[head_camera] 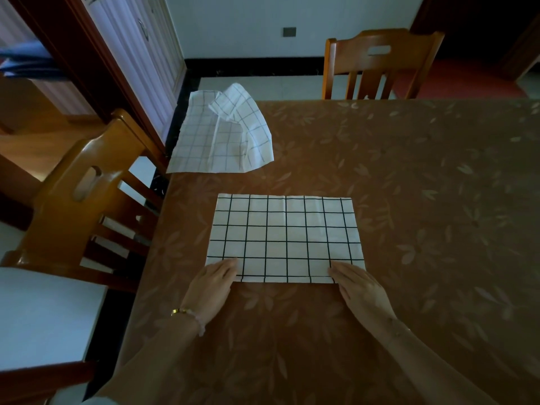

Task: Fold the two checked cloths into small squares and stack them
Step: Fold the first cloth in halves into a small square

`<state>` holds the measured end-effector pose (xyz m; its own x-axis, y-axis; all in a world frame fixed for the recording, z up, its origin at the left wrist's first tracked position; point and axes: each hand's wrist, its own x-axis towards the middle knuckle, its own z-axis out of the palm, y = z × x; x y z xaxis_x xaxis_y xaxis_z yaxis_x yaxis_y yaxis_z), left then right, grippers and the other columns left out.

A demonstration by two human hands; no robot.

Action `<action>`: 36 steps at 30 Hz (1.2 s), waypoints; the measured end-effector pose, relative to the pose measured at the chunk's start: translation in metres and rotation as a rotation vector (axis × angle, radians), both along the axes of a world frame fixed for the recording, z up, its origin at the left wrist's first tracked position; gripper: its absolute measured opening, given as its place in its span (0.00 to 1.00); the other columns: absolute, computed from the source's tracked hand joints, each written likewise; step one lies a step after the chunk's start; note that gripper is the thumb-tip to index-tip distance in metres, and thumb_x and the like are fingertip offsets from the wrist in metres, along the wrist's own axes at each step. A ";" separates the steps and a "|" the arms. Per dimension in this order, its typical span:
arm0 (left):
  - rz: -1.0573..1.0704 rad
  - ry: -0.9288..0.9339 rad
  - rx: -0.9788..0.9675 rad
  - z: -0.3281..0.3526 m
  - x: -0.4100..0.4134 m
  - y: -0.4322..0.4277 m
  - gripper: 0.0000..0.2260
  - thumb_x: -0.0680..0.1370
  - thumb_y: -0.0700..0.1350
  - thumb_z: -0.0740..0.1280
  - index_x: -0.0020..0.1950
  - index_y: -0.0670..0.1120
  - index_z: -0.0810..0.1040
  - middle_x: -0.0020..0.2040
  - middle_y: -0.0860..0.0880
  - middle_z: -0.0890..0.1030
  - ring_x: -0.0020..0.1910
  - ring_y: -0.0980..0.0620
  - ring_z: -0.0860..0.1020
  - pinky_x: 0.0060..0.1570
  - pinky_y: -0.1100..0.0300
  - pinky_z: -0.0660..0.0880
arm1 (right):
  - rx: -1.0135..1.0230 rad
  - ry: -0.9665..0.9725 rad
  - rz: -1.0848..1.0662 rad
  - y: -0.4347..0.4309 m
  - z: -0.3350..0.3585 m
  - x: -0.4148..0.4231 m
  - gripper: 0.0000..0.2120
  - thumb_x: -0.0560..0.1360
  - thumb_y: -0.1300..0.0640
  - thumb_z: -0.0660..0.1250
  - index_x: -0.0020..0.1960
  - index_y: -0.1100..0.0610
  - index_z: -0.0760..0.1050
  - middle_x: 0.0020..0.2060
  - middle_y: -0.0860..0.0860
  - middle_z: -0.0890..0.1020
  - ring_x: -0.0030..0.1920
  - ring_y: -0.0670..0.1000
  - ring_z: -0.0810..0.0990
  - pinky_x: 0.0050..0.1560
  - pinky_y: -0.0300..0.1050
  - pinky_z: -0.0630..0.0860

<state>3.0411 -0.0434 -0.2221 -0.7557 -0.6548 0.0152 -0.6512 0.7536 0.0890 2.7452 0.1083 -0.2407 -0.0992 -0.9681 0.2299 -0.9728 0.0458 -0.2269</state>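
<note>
Both hands lie flat with fingers straight: the left hand (214,283) presses the near-left corner of the folded cloth (285,238), and the right hand (358,287) presses the near-right one. The 2nd cloth (222,133) lies crumpled well beyond the left hand. If 1 corner lifts unevenly, the layers could slip and the next fold would likely come out skewed.

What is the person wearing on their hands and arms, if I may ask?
The left hand and right hand are gloveless, and no sleeves show on the forearms. The left wrist carries a bracelet of pale beads with a gold-coloured piece.
</note>
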 end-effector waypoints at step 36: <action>0.090 0.275 0.535 0.051 0.069 0.063 0.03 0.78 0.44 0.64 0.44 0.50 0.74 0.39 0.56 0.78 0.41 0.59 0.77 0.43 0.60 0.75 | 0.517 -0.268 -0.075 0.080 0.070 0.033 0.04 0.79 0.53 0.60 0.52 0.51 0.72 0.33 0.46 0.77 0.29 0.44 0.75 0.29 0.32 0.69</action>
<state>3.1098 0.0200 -0.1709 -0.7121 -0.6865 -0.1470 -0.6096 0.5008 0.6144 2.7780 0.1879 -0.1707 -0.1609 -0.9361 -0.3129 -0.8746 0.2821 -0.3942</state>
